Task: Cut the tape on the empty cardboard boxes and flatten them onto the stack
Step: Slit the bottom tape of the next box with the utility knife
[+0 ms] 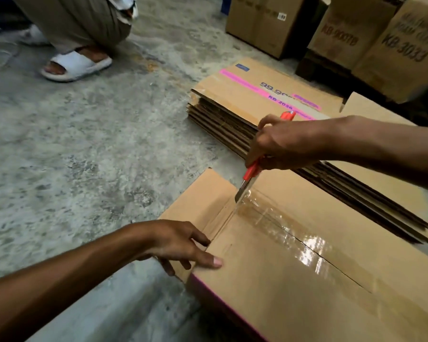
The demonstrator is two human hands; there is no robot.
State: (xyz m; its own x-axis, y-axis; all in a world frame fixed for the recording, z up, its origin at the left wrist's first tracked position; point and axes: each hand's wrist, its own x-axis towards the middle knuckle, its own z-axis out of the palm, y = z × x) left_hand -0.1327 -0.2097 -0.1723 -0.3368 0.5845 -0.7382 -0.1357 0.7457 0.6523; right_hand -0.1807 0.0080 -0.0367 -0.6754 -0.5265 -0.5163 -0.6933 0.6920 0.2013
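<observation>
A box [294, 280] on the concrete floor [84, 144] is steadied by the left hand [181, 245], fingers spread flat across its near corner, gripping nothing. At centre, a red cutter [251, 172] is clenched in the right hand [284, 146], its blade set at the far end of the clear tape [282, 228] along the seam. The stack [257, 114] of flattened boxes lies just beyond. The tape appears uncut, though glare obscures it. Should the blade slip from the glossy tape, the bracing fingers could be caught.
</observation>
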